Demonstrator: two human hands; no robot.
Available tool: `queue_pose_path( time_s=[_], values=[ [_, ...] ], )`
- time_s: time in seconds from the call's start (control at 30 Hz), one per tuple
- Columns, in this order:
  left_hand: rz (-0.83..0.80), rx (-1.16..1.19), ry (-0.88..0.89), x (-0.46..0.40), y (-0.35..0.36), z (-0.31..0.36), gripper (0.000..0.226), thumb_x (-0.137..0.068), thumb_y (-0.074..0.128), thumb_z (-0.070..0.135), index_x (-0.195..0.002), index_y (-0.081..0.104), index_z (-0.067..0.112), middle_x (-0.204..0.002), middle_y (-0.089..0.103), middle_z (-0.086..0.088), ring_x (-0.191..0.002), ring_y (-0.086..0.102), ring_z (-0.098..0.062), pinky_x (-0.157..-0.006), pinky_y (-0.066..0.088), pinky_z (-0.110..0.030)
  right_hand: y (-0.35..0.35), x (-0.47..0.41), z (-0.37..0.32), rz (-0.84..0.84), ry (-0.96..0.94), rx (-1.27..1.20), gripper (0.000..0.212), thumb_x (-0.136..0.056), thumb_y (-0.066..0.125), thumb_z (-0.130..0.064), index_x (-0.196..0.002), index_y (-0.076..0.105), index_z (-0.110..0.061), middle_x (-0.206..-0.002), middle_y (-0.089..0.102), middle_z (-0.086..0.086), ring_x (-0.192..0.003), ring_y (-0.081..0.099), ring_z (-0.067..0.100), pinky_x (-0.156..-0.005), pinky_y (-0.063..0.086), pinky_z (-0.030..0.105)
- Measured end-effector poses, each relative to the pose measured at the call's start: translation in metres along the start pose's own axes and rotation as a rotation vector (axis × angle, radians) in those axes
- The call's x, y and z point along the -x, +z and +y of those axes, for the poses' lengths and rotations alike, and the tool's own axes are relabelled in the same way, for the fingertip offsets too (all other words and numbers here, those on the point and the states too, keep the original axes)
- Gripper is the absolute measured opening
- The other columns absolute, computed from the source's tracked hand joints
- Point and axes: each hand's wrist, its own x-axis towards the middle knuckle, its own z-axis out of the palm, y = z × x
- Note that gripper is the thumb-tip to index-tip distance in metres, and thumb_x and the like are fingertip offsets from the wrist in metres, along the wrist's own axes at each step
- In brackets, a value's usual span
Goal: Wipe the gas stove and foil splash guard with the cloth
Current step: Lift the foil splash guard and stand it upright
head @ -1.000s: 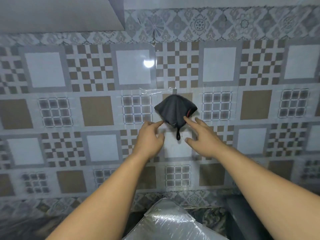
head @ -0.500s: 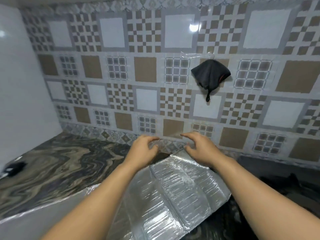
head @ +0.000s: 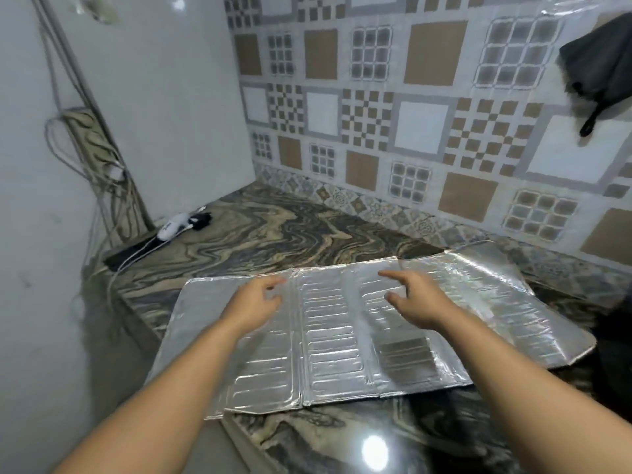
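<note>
The silver foil splash guard (head: 335, 340) lies flat and unfolded on the marbled counter (head: 273, 234). My left hand (head: 254, 302) hovers over its far left panel with the fingers spread and nothing in it. Over the middle panels my right hand (head: 415, 301) is also spread and holds nothing. The dark grey cloth (head: 596, 68) hangs on the patterned tile wall at the upper right, well away from both hands. A dark shape at the right edge (head: 615, 336) may be the gas stove; I cannot tell.
A white side wall (head: 164, 107) closes the counter on the left, with a power strip (head: 90, 138) and loose cables hanging on it. A white and black plug (head: 181, 224) lies in the far left corner of the counter.
My view has swung down and left from the hanging cloth to the counter. Both hands dropped from beside the cloth to just above the foil splash guard, which now shows flat and spread out.
</note>
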Motion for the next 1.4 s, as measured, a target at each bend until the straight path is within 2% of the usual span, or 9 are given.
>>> queue_pose_path(
  time_s=[0.13,0.27,0.4,0.57,0.7,0.87,0.97,1.1,1.4],
  values=[
    [0.016,-0.025,-0.1,-0.007,-0.015,-0.067,0.04,-0.089,0.069,0.017,-0.128,0.065,0.019,-0.129,0.065,-0.005,-0.111,0.059,-0.015,-0.086,0.037,-0.018,0.036,-0.026,0.004,-0.06,0.056,-0.014,0.048,-0.089,0.061,-0.016,-0.137,0.054,-0.018,-0.142,0.053,0.002,-0.132,0.047,0.02,-0.108,0.033,0.027],
    [0.02,-0.061,-0.2,-0.031,-0.029,-0.13,0.039,-0.085,0.069,0.019,-0.124,0.068,0.023,-0.127,0.066,-0.003,-0.1,0.067,-0.023,-0.086,0.049,-0.027,0.06,-0.052,0.022,-0.051,0.181,-0.017,0.049,-0.09,0.059,-0.014,-0.138,0.052,-0.018,-0.139,0.056,0.005,-0.124,0.055,0.024,-0.106,0.04,0.034],
    [0.021,-0.143,-0.244,-0.062,-0.037,-0.174,0.043,-0.082,0.072,0.024,-0.125,0.068,0.023,-0.13,0.063,-0.011,-0.115,0.061,-0.029,-0.103,0.045,-0.037,0.07,-0.082,0.049,0.005,0.297,0.041,0.052,-0.087,0.062,-0.016,-0.138,0.052,-0.016,-0.127,0.061,0.017,-0.111,0.058,0.035,-0.097,0.046,0.041],
    [-0.021,-0.317,-0.243,-0.084,-0.038,-0.194,0.067,-0.076,0.075,0.053,-0.138,0.051,0.043,-0.152,0.039,-0.009,-0.14,0.032,-0.032,-0.115,0.026,-0.043,0.078,-0.124,0.064,-0.048,0.255,0.23,0.064,-0.082,0.068,-0.03,-0.142,0.046,-0.028,-0.151,0.038,0.013,-0.136,0.035,0.038,-0.113,0.028,0.046],
    [-0.107,-0.411,-0.217,-0.095,-0.04,-0.196,0.074,-0.075,0.07,0.064,-0.142,0.038,0.054,-0.163,0.021,0.001,-0.149,0.012,-0.029,-0.118,0.01,-0.047,0.08,-0.151,0.06,-0.106,0.229,0.277,0.062,-0.083,0.059,-0.041,-0.143,0.043,-0.028,-0.151,0.04,0.009,-0.139,0.031,0.036,-0.115,0.019,0.055],
    [-0.072,-0.389,-0.123,-0.107,-0.049,-0.192,0.034,-0.085,0.068,0.047,-0.118,0.058,0.049,-0.137,0.052,0.001,-0.131,0.042,-0.026,-0.108,0.021,-0.047,0.07,-0.169,0.054,-0.174,0.266,0.395,0.064,-0.079,0.064,-0.018,-0.139,0.047,-0.032,-0.139,0.048,0.013,-0.133,0.039,0.038,-0.111,0.019,0.064],
    [0.028,-0.373,-0.086,-0.111,-0.06,-0.189,0.012,-0.089,0.066,0.036,-0.095,0.061,0.045,-0.117,0.06,0.009,-0.118,0.051,-0.024,-0.106,0.026,-0.053,0.058,-0.175,0.046,-0.128,0.261,0.422,0.052,-0.077,0.065,-0.016,-0.125,0.06,-0.032,-0.128,0.059,0.01,-0.124,0.05,0.034,-0.11,0.025,0.057],
    [0.054,-0.129,-0.063,-0.116,-0.078,-0.184,0.026,-0.091,0.066,0.02,-0.077,0.065,0.041,-0.099,0.067,0.01,-0.096,0.062,-0.017,-0.095,0.043,-0.046,0.039,-0.181,0.04,0.01,0.21,0.328,0.032,-0.081,0.062,-0.012,-0.109,0.07,-0.025,-0.113,0.07,0.01,-0.104,0.063,0.033,-0.089,0.049,0.042],
    [0.415,-0.048,0.057,-0.128,-0.135,-0.15,0.025,-0.086,0.068,0.005,-0.088,0.08,0.026,-0.09,0.071,-0.002,-0.079,0.067,-0.025,-0.071,0.052,-0.036,-0.024,-0.214,-0.015,0.202,-0.016,0.213,0.028,-0.087,0.065,-0.013,-0.112,0.071,-0.022,-0.113,0.069,0.008,-0.097,0.064,0.033,-0.083,0.053,0.047]
  ],
)
